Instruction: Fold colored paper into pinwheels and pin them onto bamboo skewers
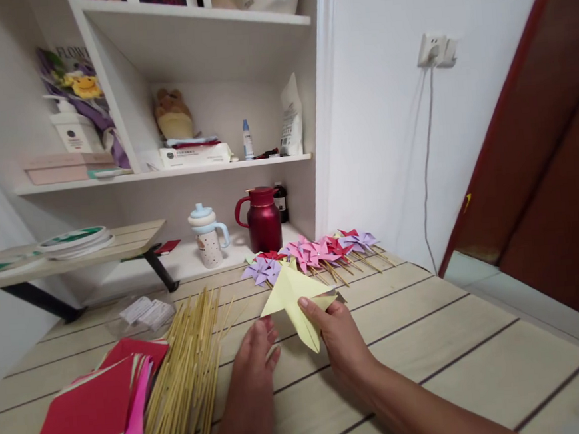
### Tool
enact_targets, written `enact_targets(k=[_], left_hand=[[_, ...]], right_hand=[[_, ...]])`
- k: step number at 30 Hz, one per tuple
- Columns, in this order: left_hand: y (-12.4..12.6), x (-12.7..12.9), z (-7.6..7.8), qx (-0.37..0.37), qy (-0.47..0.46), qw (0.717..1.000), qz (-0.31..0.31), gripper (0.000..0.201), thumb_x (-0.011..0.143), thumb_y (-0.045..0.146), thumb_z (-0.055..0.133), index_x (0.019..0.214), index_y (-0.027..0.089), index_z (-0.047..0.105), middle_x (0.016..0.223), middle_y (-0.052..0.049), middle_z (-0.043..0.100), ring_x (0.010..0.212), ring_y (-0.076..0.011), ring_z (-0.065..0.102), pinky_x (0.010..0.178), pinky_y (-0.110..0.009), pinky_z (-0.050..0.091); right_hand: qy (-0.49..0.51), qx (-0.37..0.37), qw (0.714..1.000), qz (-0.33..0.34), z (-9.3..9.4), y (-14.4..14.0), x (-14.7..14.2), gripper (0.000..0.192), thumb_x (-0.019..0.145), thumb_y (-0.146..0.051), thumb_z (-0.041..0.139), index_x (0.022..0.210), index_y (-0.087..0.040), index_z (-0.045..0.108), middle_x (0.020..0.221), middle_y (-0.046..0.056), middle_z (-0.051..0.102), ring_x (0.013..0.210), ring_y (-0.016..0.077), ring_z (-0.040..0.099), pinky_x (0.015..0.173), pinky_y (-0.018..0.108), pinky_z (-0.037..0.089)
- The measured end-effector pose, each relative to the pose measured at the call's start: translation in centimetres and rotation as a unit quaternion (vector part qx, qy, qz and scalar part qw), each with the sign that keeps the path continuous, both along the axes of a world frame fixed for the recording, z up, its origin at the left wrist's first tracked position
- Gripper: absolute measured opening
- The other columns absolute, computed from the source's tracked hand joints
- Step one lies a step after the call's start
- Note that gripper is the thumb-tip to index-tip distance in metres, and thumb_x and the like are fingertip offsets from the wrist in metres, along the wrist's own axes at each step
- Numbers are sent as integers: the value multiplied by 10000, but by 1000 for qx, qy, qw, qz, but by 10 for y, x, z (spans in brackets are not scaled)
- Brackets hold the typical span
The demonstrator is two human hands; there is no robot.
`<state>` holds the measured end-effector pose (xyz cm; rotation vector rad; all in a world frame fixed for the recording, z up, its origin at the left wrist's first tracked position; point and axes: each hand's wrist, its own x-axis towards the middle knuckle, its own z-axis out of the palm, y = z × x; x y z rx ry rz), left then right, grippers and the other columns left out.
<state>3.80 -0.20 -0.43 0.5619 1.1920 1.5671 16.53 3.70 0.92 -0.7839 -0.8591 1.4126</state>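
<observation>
The right hand [342,336] is pinching a folded pale yellow paper sheet [296,297] between thumb and fingers just above the wooden plank counter [455,358], while the left hand [253,363] is resting flat beside it, fingers loosely spread, gripping nothing. A bundle of thin bamboo sticks [191,365] is lying just left, next to a stack of red and pink paper squares [99,412]. Finished paper pinwheels [317,251] are sitting behind, in front of a dark red metal jug [263,219].

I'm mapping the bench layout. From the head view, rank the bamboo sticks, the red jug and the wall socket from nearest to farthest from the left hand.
From the left hand:
1. Bamboo sticks, just to its left on the table.
2. Red jug, behind, by the shelf.
3. Wall socket, high on the right wall.
</observation>
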Motion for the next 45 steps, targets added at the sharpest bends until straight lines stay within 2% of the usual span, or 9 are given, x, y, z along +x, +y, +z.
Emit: enact_targets(k=[4, 9, 17, 22, 28, 32, 36, 40, 45], left_hand=[[-6, 12, 3, 83, -51, 992, -80, 620, 618, 529, 831, 1098, 154, 713, 1185, -175, 706, 1163, -339, 619, 992, -434, 466], [-8, 14, 9, 93, -106, 983, -115, 555, 569, 340, 882, 1043, 89, 739, 1027, -187, 763, 1056, -350, 680, 949, -423, 511], [-8, 7, 7, 62, -75, 993, -69, 408, 592, 301, 863, 930, 96, 763, 910, -149, 786, 966, -327, 722, 851, -388, 570], [-10, 3, 11, 43, -52, 997, -32, 435, 561, 269, 875, 937, 89, 753, 892, -155, 786, 863, -314, 748, 770, -378, 597], [-16, 4, 16, 32, 11, 999, -5, 407, 594, 303, 865, 926, 92, 761, 804, -132, 788, 745, -292, 755, 691, -357, 604], [-19, 6, 19, 35, 41, 998, -17, 391, 637, 318, 833, 951, 96, 762, 802, -109, 791, 715, -270, 749, 676, -340, 594], [-21, 3, 25, 29, 49, 998, -18, 389, 608, 332, 849, 909, 100, 767, 764, -93, 787, 673, -255, 737, 646, -321, 577], [-21, 4, 26, 38, 49, 998, -29, 328, 605, 316, 858, 849, 119, 762, 780, -90, 786, 732, -251, 735, 658, -299, 558], [-19, 12, 23, 103, -19, 992, -71, 428, 673, 411, 807, 1011, 160, 730, 1031, -129, 770, 976, -277, 708, 806, -324, 547]], right_hand=[[-11, -2, 1000, 22, -3, -8, -9, 385, 597, -451, 876, 677, -145, 658, 604, 14, 663, 530, 139, 567, 508, 259, 461], [-18, 4, 999, 50, -5, -16, -14, 358, 612, -429, 874, 644, -147, 656, 586, -1, 642, 536, 134, 559, 525, 258, 466], [-13, 11, 996, 85, -5, -19, -12, 315, 657, -414, 859, 668, -152, 685, 600, -4, 655, 540, 123, 561, 528, 236, 454], [-3, 27, 991, 134, -4, -20, -12, 339, 757, -443, 785, 933, -157, 741, 789, 51, 747, 632, 157, 630, 646, 285, 519], [16, 27, 990, 141, 0, -20, -6, 377, 787, -443, 760, 1041, -167, 716, 867, 80, 767, 675, 181, 664, 657, 302, 533], [4, 30, 989, 145, 3, -20, -2, 378, 728, -394, 818, 1018, -172, 720, 861, 72, 768, 698, 185, 673, 657, 296, 533], [-32, 5, 990, 134, 2, -20, -2, 380, 657, -354, 865, 946, -142, 741, 799, 68, 760, 678, 191, 666, 652, 303, 525], [-26, -29, 994, 102, 0, -20, -5, 372, 620, -335, 876, 899, -128, 744, 771, 72, 761, 644, 200, 657, 625, 313, 522], [21, -15, 998, 65, -2, -16, -5, 371, 650, -325, 859, 949, -142, 737, 879, 81, 777, 725, 204, 673, 683, 307, 524]])
